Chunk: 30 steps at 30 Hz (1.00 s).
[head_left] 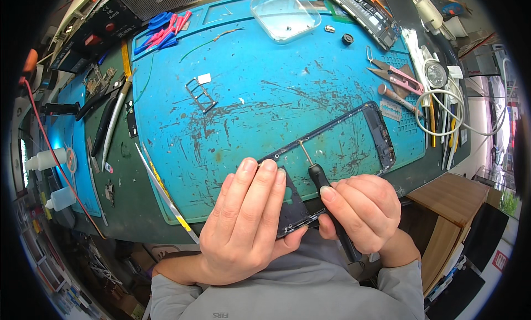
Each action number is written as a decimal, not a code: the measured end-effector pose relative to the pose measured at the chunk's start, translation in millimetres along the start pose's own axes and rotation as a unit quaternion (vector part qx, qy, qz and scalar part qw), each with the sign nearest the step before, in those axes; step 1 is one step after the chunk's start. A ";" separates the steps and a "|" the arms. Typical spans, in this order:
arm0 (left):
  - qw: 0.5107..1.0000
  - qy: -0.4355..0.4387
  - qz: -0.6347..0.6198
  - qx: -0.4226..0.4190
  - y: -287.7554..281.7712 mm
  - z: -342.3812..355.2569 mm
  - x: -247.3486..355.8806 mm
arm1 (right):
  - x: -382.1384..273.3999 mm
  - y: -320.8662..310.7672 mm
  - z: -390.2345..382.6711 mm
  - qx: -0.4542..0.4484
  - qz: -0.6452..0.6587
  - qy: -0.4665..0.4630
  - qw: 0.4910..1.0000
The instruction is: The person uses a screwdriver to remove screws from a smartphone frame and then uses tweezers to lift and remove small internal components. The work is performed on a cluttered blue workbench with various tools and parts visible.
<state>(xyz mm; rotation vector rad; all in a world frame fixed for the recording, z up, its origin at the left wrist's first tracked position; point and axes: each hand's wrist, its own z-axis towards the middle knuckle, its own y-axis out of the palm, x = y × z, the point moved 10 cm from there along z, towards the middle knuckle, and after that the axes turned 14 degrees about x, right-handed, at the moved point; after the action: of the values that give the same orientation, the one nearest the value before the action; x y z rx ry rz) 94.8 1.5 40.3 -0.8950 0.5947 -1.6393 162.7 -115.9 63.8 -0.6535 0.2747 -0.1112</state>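
Note:
A dark phone frame [380, 133], open in the middle, lies slantwise on the blue work mat [265, 87]. My left hand [243, 223] is closed on its near left end, fingers over the top and thumb at the lower edge. In my right hand [362, 209] is a black-handled screwdriver [326, 190], gripped between thumb and fingers. Its thin tip touches or nearly touches the frame's far long rail, by a small hole. Left of the frame lie a SIM tray [200, 96] and a small white card [204, 78]. My left palm hides part of the frame.
A clear plastic tub [286, 18] with tiny parts stands at the back. Scissors [395, 76], a razor blade [390, 111] and a coiled white cable [442, 107] lie to the right. Tweezers [166, 190] rest at left, pink and blue clips [166, 31] behind.

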 end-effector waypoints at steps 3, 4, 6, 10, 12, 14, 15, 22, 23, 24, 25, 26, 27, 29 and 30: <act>1.000 0.000 -0.001 0.001 0.0 0.0 0.0 | -0.1 -0.2 0.0 -0.001 0.000 0.001 1.000; 1.000 0.000 -0.001 0.000 0.0 0.0 0.0 | 0.0 -0.2 0.0 0.000 0.000 0.001 1.000; 1.000 -0.001 -0.002 0.000 0.1 0.1 0.1 | 0.1 -0.2 0.1 0.001 0.000 0.002 1.000; 1.000 -0.001 -0.003 -0.002 0.0 0.3 -0.1 | -0.2 -0.2 -1.0 0.007 -0.001 0.000 1.000; 1.000 -0.001 -0.002 -0.001 -0.1 0.1 0.0 | -0.3 -0.3 -1.1 0.007 -0.002 0.000 1.000; 1.000 -0.001 -0.002 0.002 -0.1 -0.3 0.2 | -0.3 -0.5 -1.1 0.007 -0.001 -0.001 1.000; 1.000 -0.001 -0.001 0.001 -0.1 -0.3 0.1 | -0.3 -0.4 -1.0 0.006 -0.001 -0.002 1.000; 1.000 -0.010 0.011 0.010 -0.7 1.6 0.0 | 0.8 -2.2 -2.7 0.013 0.004 0.005 1.000; 1.000 -0.013 0.016 0.015 -1.2 2.2 -0.4 | 0.7 -2.0 -2.6 0.013 0.004 0.004 1.000; 1.000 -0.008 0.010 0.010 -0.7 1.7 0.1 | 0.6 -1.8 -2.4 0.013 0.004 0.002 1.000; 1.000 -0.004 0.005 0.006 -0.5 0.9 0.0 | 0.5 -1.8 -2.3 0.013 0.004 0.001 1.000; 1.000 0.000 -0.001 0.001 0.0 0.3 0.4 | 0.5 -1.9 -2.1 0.012 0.004 0.001 1.000; 1.000 -0.001 -0.002 0.000 0.1 0.0 0.0 | 0.3 -1.6 -2.0 0.011 0.004 0.000 1.000; 1.000 -0.001 -0.004 -0.002 0.2 -0.3 -0.6 | 0.0 -0.6 -2.0 0.011 0.006 -0.001 1.000; 1.000 -0.002 -0.003 -0.002 0.0 -0.1 -0.3 | 0.1 -0.7 -1.8 0.011 0.008 -0.001 1.000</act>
<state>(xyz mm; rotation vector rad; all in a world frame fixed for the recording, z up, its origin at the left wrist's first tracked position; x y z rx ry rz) 94.8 1.8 40.2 -0.9030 0.5935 -1.6419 162.3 -117.5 62.8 -0.6297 0.2757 -0.0984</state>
